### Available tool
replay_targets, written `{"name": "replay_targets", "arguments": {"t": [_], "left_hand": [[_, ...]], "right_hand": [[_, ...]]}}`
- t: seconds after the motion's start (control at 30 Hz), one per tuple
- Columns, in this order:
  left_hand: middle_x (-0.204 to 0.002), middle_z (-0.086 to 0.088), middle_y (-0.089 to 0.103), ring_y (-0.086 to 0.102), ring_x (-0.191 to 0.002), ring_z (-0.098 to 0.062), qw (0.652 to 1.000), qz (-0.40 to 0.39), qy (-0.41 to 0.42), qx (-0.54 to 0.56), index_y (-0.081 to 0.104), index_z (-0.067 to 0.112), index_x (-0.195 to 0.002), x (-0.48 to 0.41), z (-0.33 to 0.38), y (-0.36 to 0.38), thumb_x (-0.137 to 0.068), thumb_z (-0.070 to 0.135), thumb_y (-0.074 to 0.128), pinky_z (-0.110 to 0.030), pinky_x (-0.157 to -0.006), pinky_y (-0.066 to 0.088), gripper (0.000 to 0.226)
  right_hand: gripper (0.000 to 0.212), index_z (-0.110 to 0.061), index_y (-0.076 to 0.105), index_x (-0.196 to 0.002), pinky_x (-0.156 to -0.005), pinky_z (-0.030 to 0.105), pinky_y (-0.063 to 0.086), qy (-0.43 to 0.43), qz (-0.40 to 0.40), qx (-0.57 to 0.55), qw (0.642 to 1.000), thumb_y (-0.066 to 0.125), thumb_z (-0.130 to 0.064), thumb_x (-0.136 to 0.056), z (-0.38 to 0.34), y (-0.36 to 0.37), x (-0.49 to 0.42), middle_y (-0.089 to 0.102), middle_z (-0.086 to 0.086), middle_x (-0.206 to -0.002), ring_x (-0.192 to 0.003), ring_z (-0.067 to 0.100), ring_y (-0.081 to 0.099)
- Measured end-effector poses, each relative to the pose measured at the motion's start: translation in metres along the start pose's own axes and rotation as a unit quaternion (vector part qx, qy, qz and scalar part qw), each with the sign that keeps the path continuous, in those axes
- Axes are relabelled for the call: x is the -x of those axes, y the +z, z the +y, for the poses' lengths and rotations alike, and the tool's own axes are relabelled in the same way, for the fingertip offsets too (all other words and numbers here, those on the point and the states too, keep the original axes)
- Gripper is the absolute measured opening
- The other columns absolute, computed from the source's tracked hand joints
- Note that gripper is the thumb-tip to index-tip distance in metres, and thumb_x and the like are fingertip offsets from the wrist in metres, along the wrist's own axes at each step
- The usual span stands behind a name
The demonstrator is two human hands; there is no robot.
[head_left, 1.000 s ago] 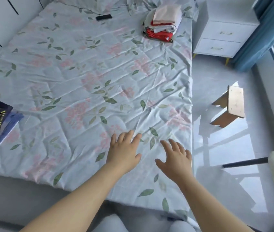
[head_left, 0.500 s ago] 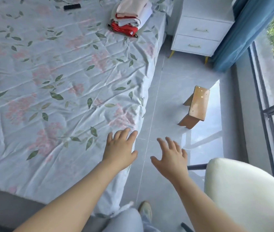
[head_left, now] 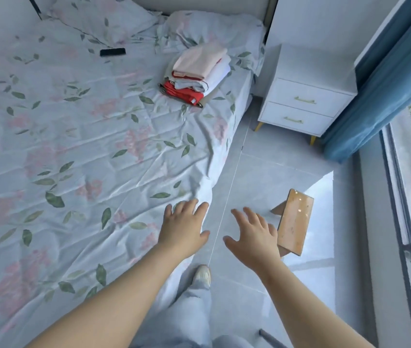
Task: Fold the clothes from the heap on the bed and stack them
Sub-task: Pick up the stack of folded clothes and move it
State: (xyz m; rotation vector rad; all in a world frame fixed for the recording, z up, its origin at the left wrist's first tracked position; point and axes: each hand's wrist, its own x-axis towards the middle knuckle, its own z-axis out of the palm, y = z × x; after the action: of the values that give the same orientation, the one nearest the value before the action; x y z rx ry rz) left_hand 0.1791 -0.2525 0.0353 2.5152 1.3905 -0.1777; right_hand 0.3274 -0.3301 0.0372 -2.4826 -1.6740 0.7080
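Note:
A stack of folded clothes (head_left: 198, 72), pink on top, white in the middle and red at the bottom, lies on the bed (head_left: 78, 151) near its far right edge. My left hand (head_left: 185, 228) is stretched forward over the bed's near right edge, fingers straight and holding nothing. My right hand (head_left: 253, 237) is held out over the floor beside the bed, fingers spread and empty. Both hands are well short of the stack.
A black phone (head_left: 112, 52) lies near the pillows (head_left: 104, 20). A white nightstand (head_left: 304, 96) stands beside the bed head, with a blue curtain (head_left: 385, 79) to its right. A small wooden stool (head_left: 292, 221) sits on the tiled floor beside my right hand. My shoe (head_left: 201, 275) is below.
The view has swung right and toward the bed's right side. The dark pile at the left has left view. Both hands stay outstretched and empty, now at the bed's edge and over the floor.

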Motion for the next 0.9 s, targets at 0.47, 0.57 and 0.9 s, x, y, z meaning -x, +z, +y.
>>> {"name": "replay_targets", "arguments": {"t": [0.47,0.57,0.9], "left_hand": [[-0.147,0.005,0.027,0.025,-0.136,-0.02,0.997,0.02,-0.077,-0.009,0.024,0.026,-0.144,-0.276,0.012,-0.072,-0.091,0.044,0.046,-0.04,-0.111,0.017,0.06],[-0.147,0.005,0.028,0.025,-0.136,-0.019,0.993,0.016,-0.116,0.005,0.023,0.025,-0.145,-0.332,0.02,-0.083,-0.091,0.044,0.045,-0.038,-0.11,0.019,0.061],[-0.146,0.006,0.033,0.031,-0.133,-0.019,0.973,0.029,-0.22,0.059,0.026,0.028,-0.144,-0.484,-0.009,-0.116,-0.091,0.045,0.048,-0.037,-0.105,0.027,0.06]], "right_hand": [[0.066,-0.035,0.02,-0.146,-0.114,0.042,0.013,-0.066,-0.04,0.014,0.997,0.049,-0.046,-0.088,0.053,-0.127,-0.288,0.016,-0.005,-0.156,-0.142,0.019,0.015],[0.064,-0.035,0.021,-0.145,-0.113,0.04,0.014,-0.099,-0.047,0.027,0.994,0.049,-0.046,-0.088,0.064,-0.159,-0.35,0.018,-0.006,-0.155,-0.141,0.018,0.017],[0.062,-0.033,0.022,-0.146,-0.112,0.039,0.016,-0.17,-0.105,0.066,0.978,0.047,-0.045,-0.09,0.051,-0.22,-0.53,0.018,-0.007,-0.155,-0.14,0.017,0.019]]}}
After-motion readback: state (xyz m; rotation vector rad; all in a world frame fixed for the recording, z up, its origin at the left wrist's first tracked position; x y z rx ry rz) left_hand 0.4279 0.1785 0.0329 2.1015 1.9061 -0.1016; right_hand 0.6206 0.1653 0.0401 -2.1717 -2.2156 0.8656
